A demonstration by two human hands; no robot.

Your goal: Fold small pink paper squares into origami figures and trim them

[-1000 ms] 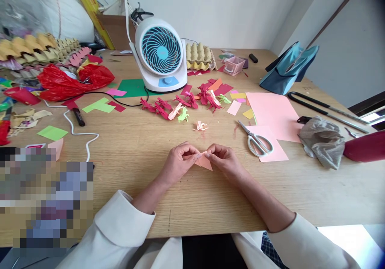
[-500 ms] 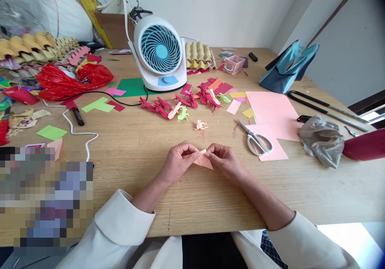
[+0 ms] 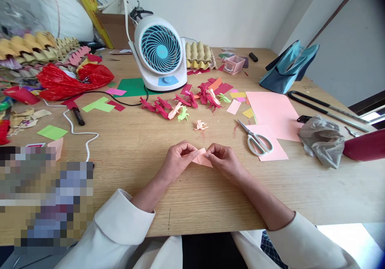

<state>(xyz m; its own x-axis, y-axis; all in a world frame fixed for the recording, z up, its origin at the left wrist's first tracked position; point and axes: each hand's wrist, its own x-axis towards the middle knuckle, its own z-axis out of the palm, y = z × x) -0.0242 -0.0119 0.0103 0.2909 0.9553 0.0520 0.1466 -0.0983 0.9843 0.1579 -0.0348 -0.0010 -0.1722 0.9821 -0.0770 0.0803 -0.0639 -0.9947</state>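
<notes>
A small pink sheet of paper [image 3: 203, 159], creased and partly folded, is held between my two hands above the table. My left hand [image 3: 180, 159] pinches its left side between thumb and fingers. On the other side, my right hand [image 3: 224, 159] grips the upper right edge the same way. Just beyond the hands lies a small pale pink folded paper figure [image 3: 200, 125]. Farther back is a row of folded figures in dark red [image 3: 161, 107], pink and light green [image 3: 183, 114]. The fingers hide parts of the sheet's edges.
White-handled scissors [image 3: 259, 143] rest on pink paper [image 3: 272, 114] at the right, beside a crumpled grey cloth [image 3: 321, 140]. A white fan [image 3: 162, 54] stands at the back. Green paper pieces [image 3: 52, 132], a marker [image 3: 78, 117] and a white cord [image 3: 87, 134] lie on the left.
The pink paper's lower corner has shifted slightly up and left as the sheet tilts between my fingers. Both hands keep nearly the same place and grip.
</notes>
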